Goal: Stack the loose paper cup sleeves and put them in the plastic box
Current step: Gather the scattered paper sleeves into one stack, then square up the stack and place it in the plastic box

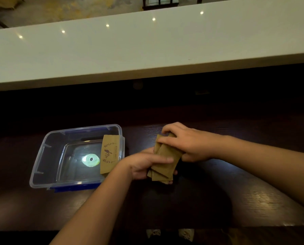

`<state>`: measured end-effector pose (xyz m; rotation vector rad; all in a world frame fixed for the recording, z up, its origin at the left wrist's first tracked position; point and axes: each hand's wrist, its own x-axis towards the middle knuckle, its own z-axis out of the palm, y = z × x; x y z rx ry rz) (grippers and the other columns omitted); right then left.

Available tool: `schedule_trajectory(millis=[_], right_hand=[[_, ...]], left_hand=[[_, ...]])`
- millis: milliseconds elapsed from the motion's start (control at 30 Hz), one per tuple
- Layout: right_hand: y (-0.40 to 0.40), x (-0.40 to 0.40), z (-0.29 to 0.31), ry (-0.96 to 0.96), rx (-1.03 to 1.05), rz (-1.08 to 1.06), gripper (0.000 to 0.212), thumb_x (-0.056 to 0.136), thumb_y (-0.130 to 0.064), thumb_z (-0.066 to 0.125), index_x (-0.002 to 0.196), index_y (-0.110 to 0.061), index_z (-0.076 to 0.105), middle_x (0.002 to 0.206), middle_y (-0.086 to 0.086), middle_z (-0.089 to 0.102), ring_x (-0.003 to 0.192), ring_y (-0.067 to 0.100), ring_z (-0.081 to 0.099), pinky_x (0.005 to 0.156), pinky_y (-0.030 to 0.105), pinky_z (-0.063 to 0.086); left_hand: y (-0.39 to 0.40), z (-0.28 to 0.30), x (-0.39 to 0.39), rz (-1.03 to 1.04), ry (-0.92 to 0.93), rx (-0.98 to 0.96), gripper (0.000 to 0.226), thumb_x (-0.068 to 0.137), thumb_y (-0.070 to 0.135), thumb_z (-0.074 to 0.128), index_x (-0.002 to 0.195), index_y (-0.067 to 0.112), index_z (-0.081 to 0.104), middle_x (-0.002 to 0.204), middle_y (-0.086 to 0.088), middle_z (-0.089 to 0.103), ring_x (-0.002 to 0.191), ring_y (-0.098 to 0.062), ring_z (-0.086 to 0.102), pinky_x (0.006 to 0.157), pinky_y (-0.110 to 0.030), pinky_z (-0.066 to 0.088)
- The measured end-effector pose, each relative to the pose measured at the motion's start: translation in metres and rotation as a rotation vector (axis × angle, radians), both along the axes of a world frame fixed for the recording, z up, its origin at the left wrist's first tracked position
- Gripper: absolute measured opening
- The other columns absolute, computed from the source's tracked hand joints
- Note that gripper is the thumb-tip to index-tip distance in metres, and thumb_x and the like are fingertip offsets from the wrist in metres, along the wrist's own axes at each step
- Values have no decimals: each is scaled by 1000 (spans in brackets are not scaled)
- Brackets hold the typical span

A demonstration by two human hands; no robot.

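Dark tabletop [253, 200]. Clear plastic box [41, 163] at left, one printed sleeve [109, 153] leaning inside against its right wall. Just right, uneven sleeve stack [165, 161] pinched between left hand [144, 165] and right hand [188, 142], fingers [162, 159] closed around it.

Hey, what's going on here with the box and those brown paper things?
A person is squaring up a bundle of brown paper cup sleeves over a dark table, left hand gripping from below, right hand pressing on top. One printed sleeve already leans inside the clear plastic box to the left.
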<state>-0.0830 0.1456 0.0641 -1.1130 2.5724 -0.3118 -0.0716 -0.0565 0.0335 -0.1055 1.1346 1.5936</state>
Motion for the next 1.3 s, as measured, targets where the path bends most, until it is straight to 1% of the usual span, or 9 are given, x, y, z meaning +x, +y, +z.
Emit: schedule_trajectory(millis=[167, 367, 467, 600, 767, 933, 1067, 1200, 1300], right_hand=[[9, 1, -12, -317, -172, -321, 113, 65, -23, 69, 146, -41, -7, 155, -7, 2, 139, 15, 15, 103, 24, 31], [-9, 28, -52, -569, -904, -1043, 94, 56, -64, 69, 140, -41, 34, 128, -13, 52, 113, 6, 54, 88, 21, 41], [-23, 42, -76, -453, -1059, -1253, 74, 62, -63, 71, 129, -41, 46, 115, -16, 59, 97, -5, 59, 73, 10, 45], [-32, 50, -90, -330, -1130, -1342, 42, 82, -40, 64, 121, -40, 49, 111, -16, 61, 90, -13, 58, 66, 2, 43], [-34, 49, -90, -332, -1216, -1339, 36, 90, -26, 58, 125, -31, 50, 111, -20, 58, 94, -16, 56, 69, 0, 41], [-43, 50, -90, -290, -1168, -1374, 14, 93, -29, 51, 103, -35, 60, 102, -13, 62, 92, -2, 58, 72, 9, 42], [-51, 49, -92, -278, -1157, -1424, 10, 91, -32, 50, 94, -34, 59, 97, -5, 63, 85, 5, 57, 69, 20, 41], [-58, 49, -93, -192, -1119, -1457, 9, 90, -44, 48, 87, -37, 53, 94, -3, 62, 81, 8, 59, 68, 26, 47], [-55, 45, -92, -125, -1053, -1398, 14, 91, -46, 46, 95, -34, 53, 99, -5, 58, 85, 4, 56, 73, 29, 48]], left_hand=[[11, 4, -11, -31, 318, -281, 50, 73, -9, 65, 116, 15, 54, 98, -15, 64, 86, -31, 65, 75, -45, 54], [26, 2, -12, -365, 1200, -871, 53, 70, 17, 67, 119, 28, 49, 105, -3, 66, 92, -25, 64, 75, -41, 54], [32, -11, -1, -420, 1357, -975, 52, 75, 23, 61, 124, 27, 44, 119, -3, 62, 102, -29, 61, 75, -41, 49], [33, -27, 5, -399, 1399, -925, 57, 77, 22, 59, 130, 29, 40, 122, 0, 55, 105, -26, 58, 77, -42, 52], [23, -39, 15, -168, 1508, -963, 62, 75, 24, 67, 132, 28, 44, 120, 2, 56, 110, -21, 52, 83, -37, 47], [19, -56, 39, 447, 1069, -824, 59, 73, 21, 75, 125, 33, 49, 117, 11, 51, 104, 2, 48, 82, -4, 35], [31, -60, 47, 691, 810, -680, 59, 74, 8, 66, 121, 37, 45, 121, 5, 53, 106, -9, 55, 86, -21, 43], [45, -54, 42, 850, 653, -545, 25, 80, 34, 56, 102, 45, 50, 110, 8, 57, 97, -8, 57, 75, -22, 44], [39, -57, 39, 749, 776, -625, 9, 94, 39, 47, 103, 42, 46, 113, 3, 57, 100, -6, 54, 74, -14, 39]])
